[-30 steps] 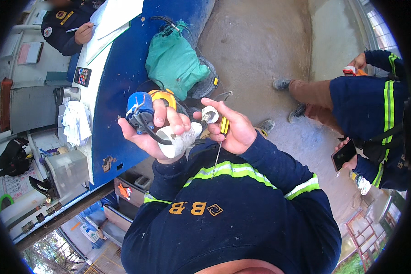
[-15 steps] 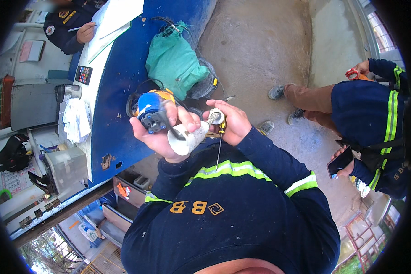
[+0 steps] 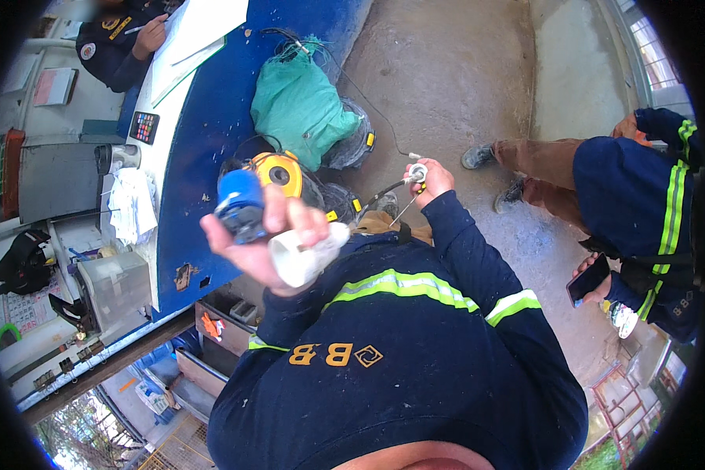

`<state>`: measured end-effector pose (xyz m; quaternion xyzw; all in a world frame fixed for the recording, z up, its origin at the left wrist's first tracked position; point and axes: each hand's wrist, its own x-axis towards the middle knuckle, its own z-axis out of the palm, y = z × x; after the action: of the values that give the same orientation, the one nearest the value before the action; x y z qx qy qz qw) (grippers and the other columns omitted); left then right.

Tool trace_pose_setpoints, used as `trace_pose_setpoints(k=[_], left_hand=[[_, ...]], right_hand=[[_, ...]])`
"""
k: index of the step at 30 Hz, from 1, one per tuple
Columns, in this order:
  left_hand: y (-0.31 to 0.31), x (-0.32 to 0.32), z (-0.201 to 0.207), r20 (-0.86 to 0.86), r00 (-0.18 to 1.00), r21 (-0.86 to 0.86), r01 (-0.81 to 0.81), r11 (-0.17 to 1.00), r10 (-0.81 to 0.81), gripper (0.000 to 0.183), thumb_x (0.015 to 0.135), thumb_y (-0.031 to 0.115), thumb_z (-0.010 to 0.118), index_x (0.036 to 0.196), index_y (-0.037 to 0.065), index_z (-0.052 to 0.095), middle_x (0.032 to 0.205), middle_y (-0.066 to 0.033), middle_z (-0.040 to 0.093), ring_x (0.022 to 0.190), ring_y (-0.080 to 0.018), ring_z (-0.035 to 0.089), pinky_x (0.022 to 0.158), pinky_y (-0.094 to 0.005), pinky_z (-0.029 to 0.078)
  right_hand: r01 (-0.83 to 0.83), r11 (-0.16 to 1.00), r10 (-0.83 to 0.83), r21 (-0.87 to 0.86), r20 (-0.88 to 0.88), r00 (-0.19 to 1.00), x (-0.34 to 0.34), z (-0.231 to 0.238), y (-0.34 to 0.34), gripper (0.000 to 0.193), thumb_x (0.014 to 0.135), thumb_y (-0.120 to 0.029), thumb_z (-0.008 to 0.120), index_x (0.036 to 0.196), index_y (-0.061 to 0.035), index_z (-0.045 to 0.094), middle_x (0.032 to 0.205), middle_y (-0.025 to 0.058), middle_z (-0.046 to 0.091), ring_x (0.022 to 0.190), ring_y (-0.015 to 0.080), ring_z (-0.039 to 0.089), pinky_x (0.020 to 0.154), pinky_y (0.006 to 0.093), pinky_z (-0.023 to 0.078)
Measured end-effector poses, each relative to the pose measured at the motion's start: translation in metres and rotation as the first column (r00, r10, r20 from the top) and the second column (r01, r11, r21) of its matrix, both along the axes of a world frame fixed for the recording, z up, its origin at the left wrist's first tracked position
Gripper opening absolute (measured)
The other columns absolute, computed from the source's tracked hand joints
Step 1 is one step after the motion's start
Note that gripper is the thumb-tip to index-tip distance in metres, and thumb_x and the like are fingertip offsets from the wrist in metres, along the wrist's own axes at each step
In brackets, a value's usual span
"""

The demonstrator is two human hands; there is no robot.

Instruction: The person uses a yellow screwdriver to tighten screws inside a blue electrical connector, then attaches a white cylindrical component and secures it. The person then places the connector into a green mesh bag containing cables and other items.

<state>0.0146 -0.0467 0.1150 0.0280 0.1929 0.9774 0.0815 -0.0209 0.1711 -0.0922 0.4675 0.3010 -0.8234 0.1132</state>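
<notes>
My left hand [image 3: 247,251], somewhat blurred, holds a blue and black cylindrical piece [image 3: 240,205], which looks like an electrical connector. The fingers of that hand also grip a white funnel-shaped plastic piece [image 3: 299,260], its wide mouth facing me. Farther right, my right hand [image 3: 435,182] is closed around a white round fitting [image 3: 417,173]. A black cable [image 3: 381,194] runs up to this fitting from the lower left. A screwdriver [image 3: 404,210] with a yellow and black handle is held in the same hand, its thin shaft slanting down toward my body.
A green sack [image 3: 298,110] and a yellow reel-like object [image 3: 278,174] lie beyond my hands, beside a blue counter panel [image 3: 204,133]. At the counter a person [image 3: 117,43] writes on papers. To the right stands another person [image 3: 627,188]; a hand there holds a phone [image 3: 589,280].
My hands have moved apart: the right hand went right and up with the fitting and screwdriver, the left slightly left. The white funnel piece is now away from the fitting, with cable visible between.
</notes>
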Motion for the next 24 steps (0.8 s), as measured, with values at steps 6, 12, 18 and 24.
trace_pose_setpoints(k=[6, 12, 18, 24], left_hand=[[-0.031, -0.004, 0.022, -0.138, 0.985, -0.119, -0.123, 0.985, 0.106, 0.057, 0.09, 0.061, 0.048, 0.075, 0.007, 0.043, 0.071, -0.0049, 0.048, 0.056, -0.0196, 0.056, 0.06, -0.0353, 0.048], [-0.011, -0.026, -0.065, 0.397, 0.902, 0.025, 0.174, 0.984, -0.17, 0.067, 0.082, 0.071, 0.048, 0.079, 0.005, 0.052, 0.059, -0.0064, 0.051, 0.052, -0.0217, 0.053, 0.055, -0.0343, 0.045], [0.048, -0.039, -0.199, 0.52, 0.741, -0.09, 0.543, 0.835, -0.426, 0.083, 0.09, 0.069, 0.035, 0.121, -0.006, 0.052, 0.088, -0.021, 0.066, 0.056, -0.0254, 0.064, 0.054, -0.034, 0.053], [0.115, -0.043, -0.228, 0.243, 0.768, -0.325, 0.64, 0.697, -0.592, 0.036, 0.097, 0.04, 0.048, 0.112, 0.012, 0.031, 0.104, -0.0286, 0.061, 0.052, -0.0295, 0.063, 0.047, -0.0348, 0.053]], right_hand=[[-0.116, 0.965, 0.102, -0.236, -0.069, 0.992, 0.005, -0.034, 0.035, 0.022, 0.094, -0.009, 0.041, 0.115, -0.0101, 0.047, 0.087, 0.0162, 0.062, 0.059, 0.0238, 0.059, 0.037, 0.0273, 0.038], [-0.31, 0.917, 0.253, -0.252, -0.234, 0.939, 0.022, -0.003, 0.042, 0.027, 0.094, -0.012, 0.049, 0.12, -0.0161, 0.043, 0.088, 0.0131, 0.062, 0.054, 0.0221, 0.056, 0.04, 0.0272, 0.04], [-0.322, 0.93, 0.294, -0.177, -0.168, 0.941, 0.055, 0.038, 0.055, 0.028, 0.093, -0.014, 0.051, 0.119, -0.0092, 0.042, 0.086, 0.0144, 0.062, 0.052, 0.0206, 0.056, 0.037, 0.0259, 0.038], [-0.377, 0.926, 0.37, -0.011, -0.162, 0.915, 0.073, 0.059, 0.06, 0.025, 0.093, -0.014, 0.053, 0.116, -0.0093, 0.047, 0.078, 0.0124, 0.062, 0.047, 0.019, 0.057, 0.035, 0.0254, 0.037]])
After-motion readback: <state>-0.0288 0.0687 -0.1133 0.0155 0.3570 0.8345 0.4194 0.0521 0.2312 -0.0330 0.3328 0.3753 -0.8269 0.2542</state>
